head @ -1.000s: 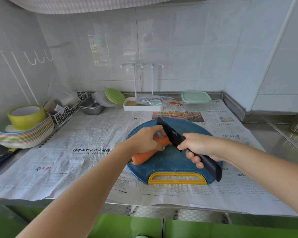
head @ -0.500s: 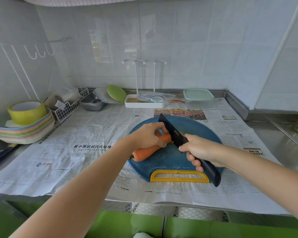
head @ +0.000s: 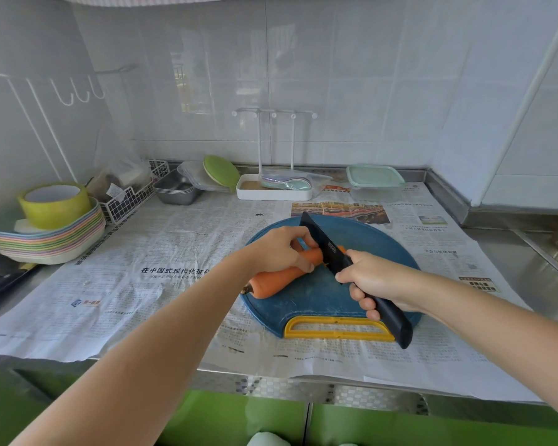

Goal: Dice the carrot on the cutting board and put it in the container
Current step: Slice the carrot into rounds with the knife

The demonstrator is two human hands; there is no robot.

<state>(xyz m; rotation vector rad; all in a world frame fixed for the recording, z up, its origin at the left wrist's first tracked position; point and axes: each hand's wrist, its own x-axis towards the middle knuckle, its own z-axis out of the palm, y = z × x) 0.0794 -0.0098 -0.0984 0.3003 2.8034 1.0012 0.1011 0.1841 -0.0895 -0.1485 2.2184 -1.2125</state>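
Head view: at centre frame, the left hand curls over the carrot, pinning it to the cutting board. The knife has dropped into the carrot's thin end since a second ago, so dicing has barely begun. The right hand wraps the handle. The container sits lidded, further up the frame.

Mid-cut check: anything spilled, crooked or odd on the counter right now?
Nothing spilled or broken. Two small things: the carrot lies slantwise with its thick end right at the left rim of the cutting board, and the container at the back is lidded. The left hand holds the carrot; the right hand grips the knife.
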